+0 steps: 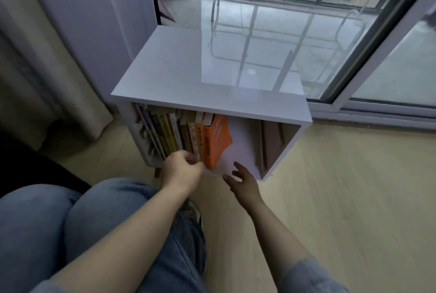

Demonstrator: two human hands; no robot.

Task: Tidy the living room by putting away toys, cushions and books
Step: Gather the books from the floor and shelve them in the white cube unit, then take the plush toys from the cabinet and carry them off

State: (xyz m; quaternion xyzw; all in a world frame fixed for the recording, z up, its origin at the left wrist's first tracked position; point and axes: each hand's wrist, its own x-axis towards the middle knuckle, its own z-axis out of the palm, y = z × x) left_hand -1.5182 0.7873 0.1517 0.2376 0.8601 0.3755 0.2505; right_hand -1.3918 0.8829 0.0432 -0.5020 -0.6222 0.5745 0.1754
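Books [184, 134] packed left (shelf [188, 68] rt open)

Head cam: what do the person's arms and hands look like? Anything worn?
Both are bare: left hand and right hand show no gloves, rings or watch. Forearms are uncovered. A blue denim-like sleeve is pushed up on the right arm. The left arm's sleeve is not clear.

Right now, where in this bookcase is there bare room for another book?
Free: the gap between the orange book and the brown boards by the right wall, and the bookcase top. Crowded: the left half, packed with books the left hand pinches.
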